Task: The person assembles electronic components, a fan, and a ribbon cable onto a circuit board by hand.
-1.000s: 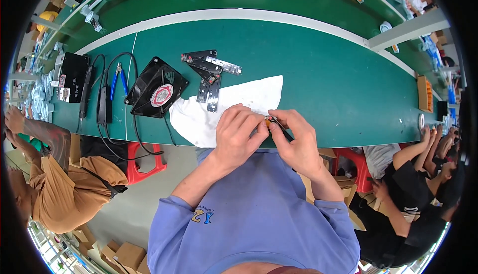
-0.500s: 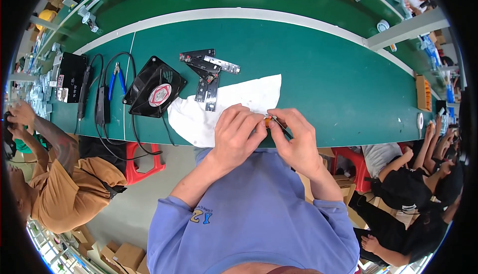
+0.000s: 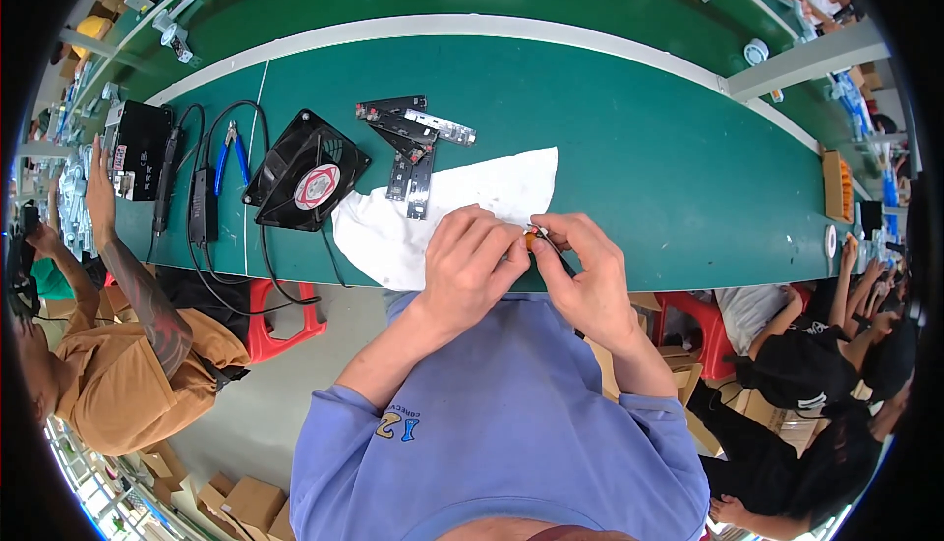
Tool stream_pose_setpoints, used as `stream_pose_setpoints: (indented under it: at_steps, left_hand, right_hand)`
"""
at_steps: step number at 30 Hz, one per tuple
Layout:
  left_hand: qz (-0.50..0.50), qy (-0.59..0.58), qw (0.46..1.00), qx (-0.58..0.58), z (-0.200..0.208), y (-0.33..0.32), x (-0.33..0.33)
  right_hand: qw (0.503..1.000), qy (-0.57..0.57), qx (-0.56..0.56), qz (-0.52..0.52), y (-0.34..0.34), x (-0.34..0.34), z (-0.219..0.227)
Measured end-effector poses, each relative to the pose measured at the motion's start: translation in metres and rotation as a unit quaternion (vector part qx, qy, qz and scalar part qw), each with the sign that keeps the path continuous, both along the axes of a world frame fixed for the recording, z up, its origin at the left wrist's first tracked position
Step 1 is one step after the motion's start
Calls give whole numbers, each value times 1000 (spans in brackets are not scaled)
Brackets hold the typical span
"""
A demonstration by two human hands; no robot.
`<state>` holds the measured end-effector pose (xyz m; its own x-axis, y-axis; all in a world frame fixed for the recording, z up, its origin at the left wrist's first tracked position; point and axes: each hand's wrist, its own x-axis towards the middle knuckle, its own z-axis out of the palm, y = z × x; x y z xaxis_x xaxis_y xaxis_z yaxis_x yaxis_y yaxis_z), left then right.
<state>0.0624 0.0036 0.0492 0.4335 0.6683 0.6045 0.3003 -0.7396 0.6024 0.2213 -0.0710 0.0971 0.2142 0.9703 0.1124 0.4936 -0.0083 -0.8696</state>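
Head view shows a long green table (image 3: 629,148) with a pale stripe running along its far side, curving across the frame. At the near edge of this table the left hand (image 3: 470,270) and the right hand (image 3: 582,275) meet, fingertips pressed together around a small orange part (image 3: 531,241) held between them; a thin dark cable (image 3: 565,264) runs from it under the right hand. The part sits just above the table's near edge, over a white cloth (image 3: 462,202) that is spread on the table. Left of the cloth on the table lies a black fan (image 3: 307,169) with a red and white hub. Behind the cloth lie several dark strips (image 3: 411,138) in a loose heap. Further left on the table are blue-handled pliers (image 3: 232,152), black cords and a black box (image 3: 138,143). Past the table's left end a person in an orange shirt (image 3: 128,384) reaches up to it, beside a red stool (image 3: 280,320). Past its right end people in black sit close together. Cardboard boxes (image 3: 236,507) stand on the grey floor below.
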Motion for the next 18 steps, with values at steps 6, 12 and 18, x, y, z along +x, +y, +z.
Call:
stream_pose_setpoints:
  at_steps: [6,12,18]
  left_hand:
    - [4,12,1000,11,0,0,0]
    - [-6,36,999,11,3,-3,-3]
    - [-9,63,997,47,3,-3,-2]
  right_hand:
    - [1000,-10,3,9,-1,0,2]
    - [999,-34,19,33,-1,4,1]
    - [996,-55,32,63,1,8,-1]
